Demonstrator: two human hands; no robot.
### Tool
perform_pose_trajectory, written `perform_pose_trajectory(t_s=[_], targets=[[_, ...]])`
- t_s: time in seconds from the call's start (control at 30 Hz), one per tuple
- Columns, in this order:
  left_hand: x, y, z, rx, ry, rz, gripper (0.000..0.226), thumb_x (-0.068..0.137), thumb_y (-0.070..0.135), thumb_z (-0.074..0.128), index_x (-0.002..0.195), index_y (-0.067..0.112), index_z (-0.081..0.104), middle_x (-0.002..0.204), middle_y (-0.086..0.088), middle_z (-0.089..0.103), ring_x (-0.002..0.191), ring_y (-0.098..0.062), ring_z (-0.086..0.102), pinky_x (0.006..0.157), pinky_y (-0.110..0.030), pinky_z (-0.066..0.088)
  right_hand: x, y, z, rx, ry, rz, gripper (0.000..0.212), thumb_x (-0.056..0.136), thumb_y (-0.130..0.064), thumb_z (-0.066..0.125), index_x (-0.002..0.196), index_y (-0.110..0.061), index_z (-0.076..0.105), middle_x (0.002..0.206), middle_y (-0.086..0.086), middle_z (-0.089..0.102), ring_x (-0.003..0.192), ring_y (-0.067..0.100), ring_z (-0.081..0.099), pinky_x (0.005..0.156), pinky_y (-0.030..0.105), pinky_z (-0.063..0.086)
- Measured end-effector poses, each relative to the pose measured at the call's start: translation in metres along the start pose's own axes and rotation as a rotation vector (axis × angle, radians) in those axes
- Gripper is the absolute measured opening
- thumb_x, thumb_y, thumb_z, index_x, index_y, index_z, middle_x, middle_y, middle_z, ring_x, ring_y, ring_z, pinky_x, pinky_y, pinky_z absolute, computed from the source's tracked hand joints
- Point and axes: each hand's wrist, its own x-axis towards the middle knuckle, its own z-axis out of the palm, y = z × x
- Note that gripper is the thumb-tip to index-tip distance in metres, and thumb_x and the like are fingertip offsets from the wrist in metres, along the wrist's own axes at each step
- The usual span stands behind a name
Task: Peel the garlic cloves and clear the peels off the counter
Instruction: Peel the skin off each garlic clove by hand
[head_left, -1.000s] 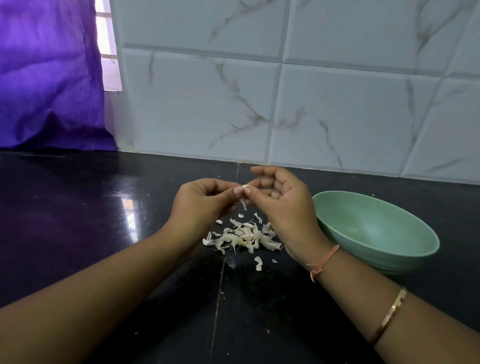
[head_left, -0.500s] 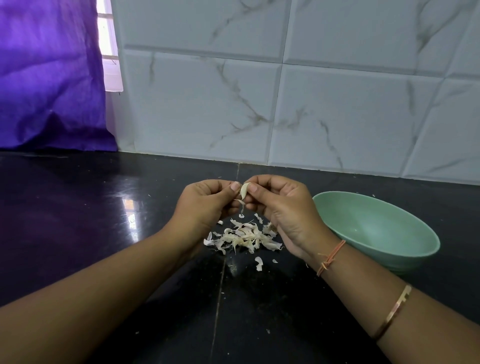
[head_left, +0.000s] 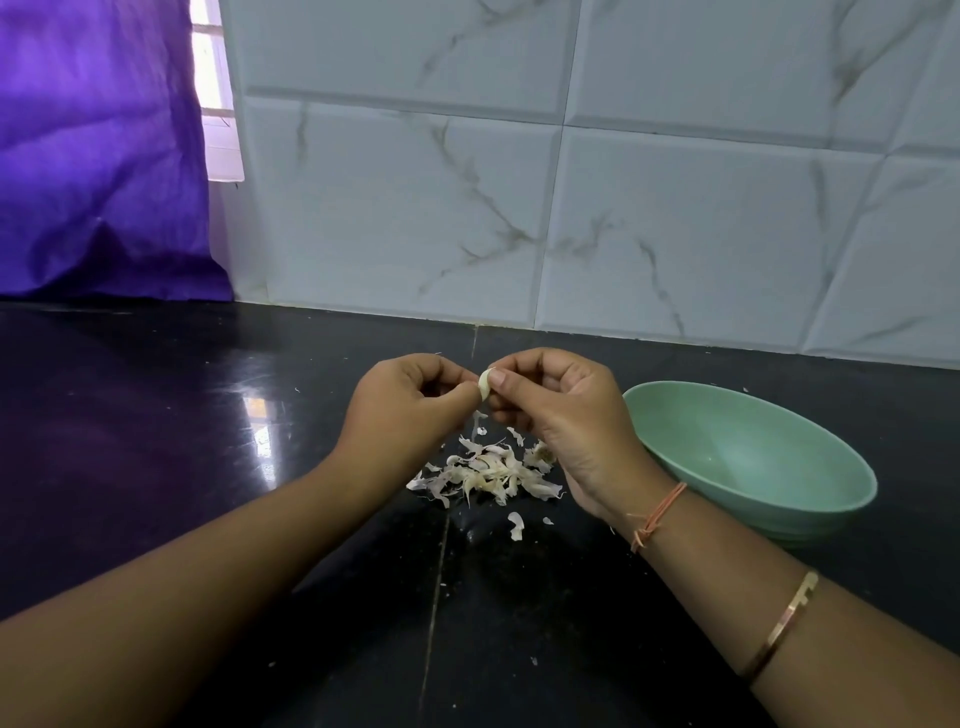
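Garlic clove (head_left: 484, 383) clamped between both grips, held above the peels (head_left: 488, 473).
My left grip (head_left: 410, 410) and right grip (head_left: 566, 415) meet fingertip to fingertip, each pinching the one pale clove, held clear of the desk (head_left: 156, 441) towards its back edge. The peels lie heaped on the desk directly below. A green bowl (head_left: 779, 499) stands just beside my right wrist.

Purple curtain (head_left: 98, 156) beside marbled wall tiles (head_left: 675, 234)
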Motion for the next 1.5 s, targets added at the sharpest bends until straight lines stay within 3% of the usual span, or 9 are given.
perform_pose_trajectory(t_s=[0.2, 0.33, 0.53, 0.67, 0.77, 1.0, 1.27, 1.4, 1.5], targets=[[0.002, -0.003, 0.002, 0.079, 0.019, 0.059, 0.018, 0.080, 0.019, 0.064, 0.063, 0.024, 0.063, 0.053, 0.003, 0.061, 0.051, -0.004, 0.052, 0.051, -0.017, 0.043, -0.002, -0.002, 0.003, 0.043, 0.001, -0.018, 0.007, 0.084, 0.003, 0.061, 0.079, -0.001, 0.064, 0.068, 0.007, 0.067, 0.061, 0.011, 0.064, 0.060, 0.023, 0.056], [0.003, -0.004, 0.001, 0.096, 0.045, 0.107, 0.017, 0.080, 0.016, 0.063, 0.064, 0.022, 0.062, 0.052, 0.007, 0.058, 0.049, -0.001, 0.049, 0.048, -0.010, 0.038, -0.002, -0.003, 0.004, 0.052, -0.014, 0.020, 0.008, 0.085, 0.003, 0.060, 0.079, -0.002, 0.062, 0.067, 0.008, 0.066, 0.061, 0.014, 0.063, 0.065, 0.028, 0.058], [0.007, -0.005, -0.002, 0.046, 0.081, 0.045, 0.015, 0.079, 0.013, 0.061, 0.069, 0.024, 0.064, 0.062, 0.001, 0.063, 0.060, -0.010, 0.058, 0.058, -0.025, 0.047, -0.002, -0.003, 0.004, 0.077, -0.002, 0.046, 0.008, 0.085, 0.002, 0.061, 0.080, -0.004, 0.062, 0.072, 0.010, 0.065, 0.063, 0.015, 0.063, 0.062, 0.026, 0.057], [0.002, -0.001, -0.002, 0.028, -0.020, 0.028, 0.019, 0.079, 0.005, 0.056, 0.068, 0.018, 0.066, 0.045, 0.011, 0.050, 0.044, -0.001, 0.044, 0.044, -0.011, 0.037, -0.002, -0.004, 0.002, 0.080, 0.023, 0.046, 0.009, 0.085, 0.000, 0.062, 0.079, -0.006, 0.063, 0.074, 0.010, 0.066, 0.066, 0.014, 0.064, 0.060, 0.024, 0.055], [0.000, 0.001, -0.001, 0.006, -0.048, 0.022, 0.014, 0.080, 0.014, 0.058, 0.071, 0.014, 0.068, 0.051, 0.005, 0.054, 0.048, -0.005, 0.046, 0.046, -0.013, 0.038, -0.001, -0.004, 0.001, 0.044, 0.021, 0.044, 0.007, 0.084, -0.002, 0.063, 0.079, -0.007, 0.064, 0.073, 0.006, 0.066, 0.064, 0.010, 0.062, 0.056, 0.022, 0.052], [0.001, -0.001, -0.001, 0.064, -0.027, 0.065, 0.016, 0.079, 0.017, 0.065, 0.063, 0.020, 0.065, 0.044, 0.014, 0.053, 0.044, 0.001, 0.045, 0.043, -0.007, 0.033, -0.002, -0.003, 0.002, -0.033, -0.015, -0.005, 0.010, 0.084, -0.001, 0.064, 0.077, -0.008, 0.066, 0.071, 0.005, 0.065, 0.064, 0.009, 0.062, 0.055, 0.021, 0.051], [0.004, -0.009, 0.000, 0.119, -0.007, 0.105, 0.021, 0.073, 0.026, 0.065, 0.064, 0.008, 0.062, 0.052, 0.003, 0.054, 0.049, -0.003, 0.042, 0.048, -0.015, 0.035, -0.002, 0.000, 0.005, -0.152, -0.056, -0.085, 0.013, 0.084, 0.000, 0.064, 0.079, -0.013, 0.066, 0.076, 0.008, 0.064, 0.066, 0.015, 0.066, 0.056, 0.024, 0.055], [0.005, -0.009, 0.001, 0.157, 0.028, 0.127, 0.019, 0.069, 0.028, 0.063, 0.059, 0.013, 0.058, 0.059, -0.004, 0.061, 0.055, -0.008, 0.050, 0.055, -0.025, 0.042, -0.002, 0.000, 0.008, -0.129, -0.047, -0.090, 0.015, 0.083, 0.004, 0.063, 0.079, -0.010, 0.066, 0.072, 0.008, 0.063, 0.058, 0.010, 0.062, 0.057, 0.023, 0.056], [0.005, -0.007, 0.001, 0.184, 0.060, 0.148, 0.017, 0.065, 0.031, 0.060, 0.057, 0.017, 0.055, 0.062, 0.000, 0.061, 0.060, -0.009, 0.054, 0.056, -0.022, 0.042, -0.002, -0.001, 0.008, -0.098, -0.041, -0.063, 0.012, 0.083, 0.004, 0.062, 0.081, -0.007, 0.066, 0.070, 0.011, 0.064, 0.056, 0.010, 0.061, 0.058, 0.022, 0.056]])
